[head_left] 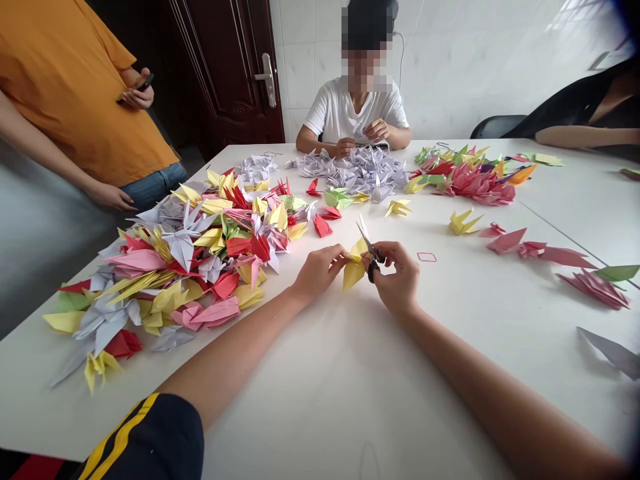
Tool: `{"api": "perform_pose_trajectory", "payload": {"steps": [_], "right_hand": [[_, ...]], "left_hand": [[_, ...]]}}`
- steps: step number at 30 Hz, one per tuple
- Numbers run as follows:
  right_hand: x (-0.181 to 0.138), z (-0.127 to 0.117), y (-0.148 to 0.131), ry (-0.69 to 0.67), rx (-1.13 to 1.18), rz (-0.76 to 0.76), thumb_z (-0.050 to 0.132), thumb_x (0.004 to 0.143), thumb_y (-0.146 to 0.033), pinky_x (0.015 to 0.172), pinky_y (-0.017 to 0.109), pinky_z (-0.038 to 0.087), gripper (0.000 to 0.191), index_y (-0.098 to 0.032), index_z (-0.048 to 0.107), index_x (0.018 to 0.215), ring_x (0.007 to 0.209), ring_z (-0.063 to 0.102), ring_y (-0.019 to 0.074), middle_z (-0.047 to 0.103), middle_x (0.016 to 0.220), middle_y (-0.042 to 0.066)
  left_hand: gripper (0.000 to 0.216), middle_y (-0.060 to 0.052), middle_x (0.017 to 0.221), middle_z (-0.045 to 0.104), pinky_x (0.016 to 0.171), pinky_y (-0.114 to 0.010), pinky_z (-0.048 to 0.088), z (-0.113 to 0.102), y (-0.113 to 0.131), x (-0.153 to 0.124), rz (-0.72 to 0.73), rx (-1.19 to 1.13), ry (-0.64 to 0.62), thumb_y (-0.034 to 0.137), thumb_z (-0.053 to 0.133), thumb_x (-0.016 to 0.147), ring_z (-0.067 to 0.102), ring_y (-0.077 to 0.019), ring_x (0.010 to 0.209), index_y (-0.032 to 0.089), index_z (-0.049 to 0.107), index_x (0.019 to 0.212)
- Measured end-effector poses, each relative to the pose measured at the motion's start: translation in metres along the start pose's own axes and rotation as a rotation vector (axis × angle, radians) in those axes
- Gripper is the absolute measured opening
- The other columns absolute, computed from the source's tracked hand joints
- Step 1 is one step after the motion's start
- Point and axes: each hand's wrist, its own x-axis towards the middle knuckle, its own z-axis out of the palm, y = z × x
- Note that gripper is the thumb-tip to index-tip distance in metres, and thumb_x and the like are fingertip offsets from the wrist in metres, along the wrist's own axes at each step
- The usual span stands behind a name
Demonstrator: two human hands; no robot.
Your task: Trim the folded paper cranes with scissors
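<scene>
My left hand (pixel 317 272) pinches a yellow folded paper crane (pixel 354 270) above the white table (pixel 320 400). My right hand (pixel 397 277) grips a small pair of scissors (pixel 367 240) with black handles, and their metal blades point up and to the left. The blades sit at the crane's upper edge, and part of the paper is hidden behind my fingers. A small red outlined paper loop (pixel 427 257) lies on the table just beyond my right hand.
A large heap of multicoloured paper cranes (pixel 195 260) lies left of my hands. A lilac pile (pixel 357 173) and a pink-and-green pile (pixel 473 180) lie beyond them. A seated person (pixel 357 113) works at the far side. Other people stand left (pixel 75 87) and sit right (pixel 585 113).
</scene>
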Motion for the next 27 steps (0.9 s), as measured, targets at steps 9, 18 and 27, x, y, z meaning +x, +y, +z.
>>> {"api": "perform_pose_trajectory", "payload": {"steps": [9,18,27], "right_hand": [[0.0025,-0.0004,-0.0035,0.042,0.133,0.102,0.069,0.076,-0.023,0.083,0.039,0.052,0.020,-0.028,0.056,0.091,0.087,0.069,0.0233,0.071,0.085,0.002],[0.0064,-0.0010,-0.0037,0.112,0.277,0.151,0.074,0.072,-0.019,0.087,0.041,0.055,0.026,-0.027,0.056,0.089,0.081,0.070,0.0207,0.072,0.082,0.001],[0.0086,0.0008,0.0026,0.145,0.356,0.164,0.074,0.067,-0.017,0.077,0.037,0.056,0.027,-0.025,0.059,0.088,0.074,0.069,0.0182,0.073,0.077,-0.002]], "left_hand": [[0.027,-0.005,0.091,0.074,0.081,-0.031,0.056,0.0024,-0.0053,0.0016,-0.099,-0.224,0.117,0.045,0.064,0.089,0.070,-0.0188,0.086,0.018,0.064,0.085],[0.030,-0.009,0.099,0.074,0.081,-0.032,0.058,0.0043,-0.0086,0.0028,-0.071,-0.335,0.153,0.045,0.067,0.088,0.071,-0.0185,0.089,0.016,0.066,0.088],[0.026,-0.007,0.090,0.068,0.072,-0.026,0.059,0.0028,-0.0019,0.0037,-0.039,-0.267,0.203,0.042,0.068,0.086,0.069,-0.0158,0.083,0.016,0.064,0.083]]}}
